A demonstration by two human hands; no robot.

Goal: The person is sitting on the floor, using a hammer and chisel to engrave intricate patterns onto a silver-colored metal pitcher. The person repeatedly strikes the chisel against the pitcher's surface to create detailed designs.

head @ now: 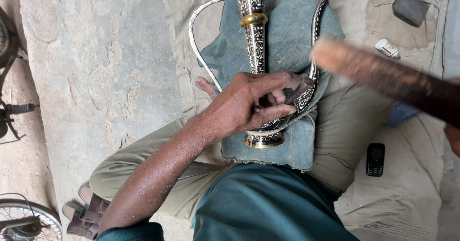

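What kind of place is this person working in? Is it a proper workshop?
Probably an informal floor workshop, open to the outside: the person sits on cloths spread over rough ground, the left hand steadies an engraved metal vase on a lap pad, and a bicycle wheel stands nearby.

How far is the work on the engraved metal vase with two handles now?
The black-and-silver engraved metal vase already carries pattern along its stem and base, and on the curved handle. In hand: the left hand presses a dark chisel on that handle, with a blurred wooden stick above. The plain silver handle shows no pattern yet.
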